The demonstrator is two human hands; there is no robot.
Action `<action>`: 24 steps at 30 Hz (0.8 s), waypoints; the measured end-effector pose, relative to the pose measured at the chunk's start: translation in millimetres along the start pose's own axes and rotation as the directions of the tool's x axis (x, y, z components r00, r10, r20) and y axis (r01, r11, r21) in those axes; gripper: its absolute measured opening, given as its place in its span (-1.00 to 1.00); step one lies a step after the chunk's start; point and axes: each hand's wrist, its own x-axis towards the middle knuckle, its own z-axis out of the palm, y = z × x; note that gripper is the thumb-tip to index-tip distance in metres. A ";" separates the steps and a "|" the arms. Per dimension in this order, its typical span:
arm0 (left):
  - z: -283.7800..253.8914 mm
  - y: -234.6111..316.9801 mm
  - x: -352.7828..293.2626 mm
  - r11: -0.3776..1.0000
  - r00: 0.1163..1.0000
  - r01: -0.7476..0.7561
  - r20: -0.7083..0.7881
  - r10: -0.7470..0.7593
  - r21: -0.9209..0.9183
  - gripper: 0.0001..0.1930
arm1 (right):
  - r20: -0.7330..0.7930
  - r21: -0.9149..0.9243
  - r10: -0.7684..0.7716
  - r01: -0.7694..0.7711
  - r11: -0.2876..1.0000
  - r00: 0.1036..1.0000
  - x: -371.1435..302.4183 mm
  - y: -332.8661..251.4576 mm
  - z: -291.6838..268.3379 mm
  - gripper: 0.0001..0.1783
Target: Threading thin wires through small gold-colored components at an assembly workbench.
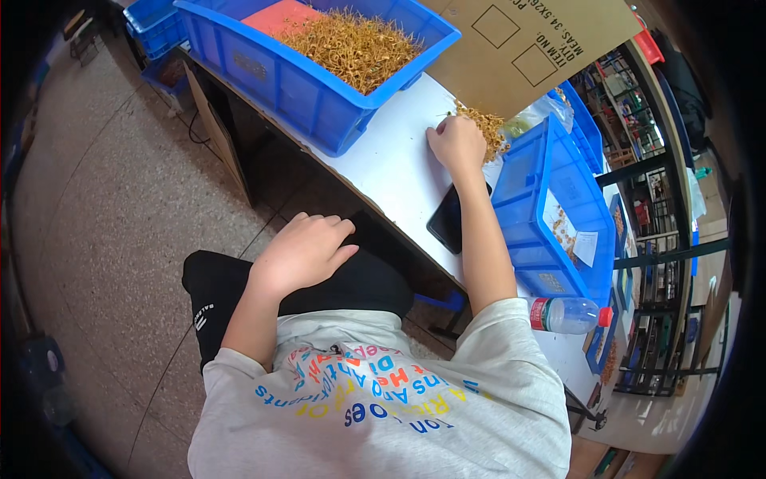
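Observation:
My right hand (459,145) is on the white tabletop, at the edge of a small pile of golden-brown pieces with thin stems (488,132). Its fingers curl down and are closed, and whatever they hold is hidden beneath the hand. Over my lap hangs my left hand (307,249), with its fingers loosely bent, its thumb apart and nothing visible in it. A dark phone (447,223) lies beside my right forearm. Many more of the stemmed pieces (355,49) fill a big blue bin (299,104) on the table's far left, next to a pink-red sheet (275,17).
A blue crate (519,180) stands tilted right of my arm, with a few small pieces inside. Near it lies a clear bottle (568,315) with a red cap. A cardboard box (511,48) rises behind the pile. Blue crates (155,28) stand at the far left.

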 end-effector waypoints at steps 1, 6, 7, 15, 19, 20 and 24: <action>0.3 0.0 0.4 1.000 1.000 0.001 0.000 -0.001 0.000 -0.73 | 0.001 0.001 -0.001 0.001 1.000 1.000 -0.3 0.5 0.5 -0.78; 3.3 -0.5 2.6 1.000 1.000 -0.004 0.017 0.004 -0.001 -0.73 | -0.167 0.093 -0.067 0.084 0.992 0.984 -1.2 3.8 2.8 -0.81; 4.4 -0.7 2.7 1.000 1.000 -0.007 0.012 0.007 0.000 -0.73 | -0.144 0.084 -0.057 0.070 0.994 0.988 -0.4 3.8 3.2 -0.81; 3.8 -0.4 4.7 1.000 0.999 0.010 0.033 -0.010 0.019 -0.72 | -0.115 0.094 -0.006 0.016 0.995 0.993 3.7 7.2 9.8 -0.75; 6.9 -2.6 5.2 1.000 1.000 -0.008 0.014 0.008 0.011 -0.73 | -0.141 0.200 -0.032 0.060 0.978 0.990 7.3 8.2 7.1 -0.72; 7.3 -3.0 5.4 1.000 1.000 -0.014 0.006 0.014 0.009 -0.73 | -0.152 0.235 -0.040 0.076 0.969 0.988 7.7 8.7 5.0 -0.71; 7.1 -3.4 6.6 0.999 0.999 -0.029 -0.017 0.029 -0.014 -0.74 | -0.186 0.436 -0.022 0.103 0.894 0.982 7.2 13.0 -14.8 -0.74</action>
